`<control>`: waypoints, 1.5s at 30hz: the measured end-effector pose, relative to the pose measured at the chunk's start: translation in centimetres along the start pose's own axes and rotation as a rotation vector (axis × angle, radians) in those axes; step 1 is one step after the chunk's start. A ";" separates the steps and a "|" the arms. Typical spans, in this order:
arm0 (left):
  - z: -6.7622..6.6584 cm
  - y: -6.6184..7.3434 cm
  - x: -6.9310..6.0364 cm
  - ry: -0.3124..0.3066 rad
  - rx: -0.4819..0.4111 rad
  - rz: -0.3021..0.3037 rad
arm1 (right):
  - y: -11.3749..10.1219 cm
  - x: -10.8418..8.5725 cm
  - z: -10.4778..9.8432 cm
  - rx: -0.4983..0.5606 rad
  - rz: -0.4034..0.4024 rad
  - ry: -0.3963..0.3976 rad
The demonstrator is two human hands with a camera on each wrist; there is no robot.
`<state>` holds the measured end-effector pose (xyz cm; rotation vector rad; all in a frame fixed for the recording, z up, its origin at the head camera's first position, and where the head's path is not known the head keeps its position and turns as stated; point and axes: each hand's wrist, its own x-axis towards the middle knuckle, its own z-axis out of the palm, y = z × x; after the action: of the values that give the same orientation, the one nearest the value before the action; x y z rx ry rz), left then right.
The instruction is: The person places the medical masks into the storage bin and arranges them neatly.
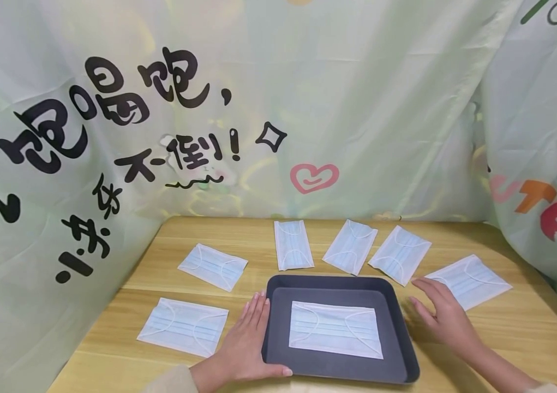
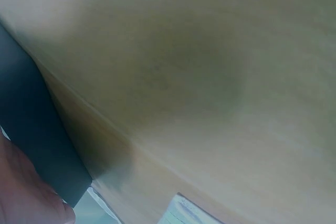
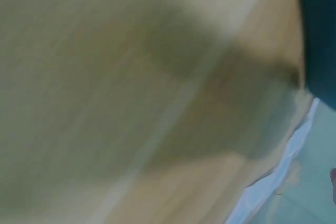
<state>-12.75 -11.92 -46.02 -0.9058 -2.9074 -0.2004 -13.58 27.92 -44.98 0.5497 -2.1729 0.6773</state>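
Observation:
A dark grey rectangular tray (image 1: 278, 364) lies on the wooden table, with one light blue face mask (image 1: 335, 329) flat inside it. My left hand (image 1: 247, 344) rests against the tray's left side, fingers straight along the rim and thumb at the near edge. In the left wrist view, part of that hand (image 2: 26, 192) shows beside the dark tray wall (image 2: 37, 108). To the right of the tray, my right hand (image 1: 447, 319) hovers apart from it, fingers loosely bent and holding nothing. Its fingertips are near a mask (image 1: 469, 281) on the right.
Two masks lie left of the tray, one farther back (image 1: 213, 266) and one nearer (image 1: 183, 326). Behind the tray lie three more: a left mask (image 1: 293, 245), a middle mask (image 1: 350, 246) and a right mask (image 1: 400, 255). A printed curtain (image 1: 381, 109) encloses the table's back and sides.

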 end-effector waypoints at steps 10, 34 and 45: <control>0.0 0.0 -0.1 0.005 -0.007 -0.007 | 1.8 -1.9 -0.9 -0.149 0.113 -0.094; -0.1 -0.1 0.1 -0.042 -0.062 -0.028 | 4.5 -5.9 -3.0 -0.122 0.464 -0.676; -0.1 -0.1 0.1 -0.053 -0.071 -0.031 | 4.4 -6.4 -3.7 -0.082 0.483 -0.691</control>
<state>-12.88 -11.95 -45.89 -0.8895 -2.9828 -0.2882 -10.17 34.62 -49.18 0.2196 -3.0228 0.7092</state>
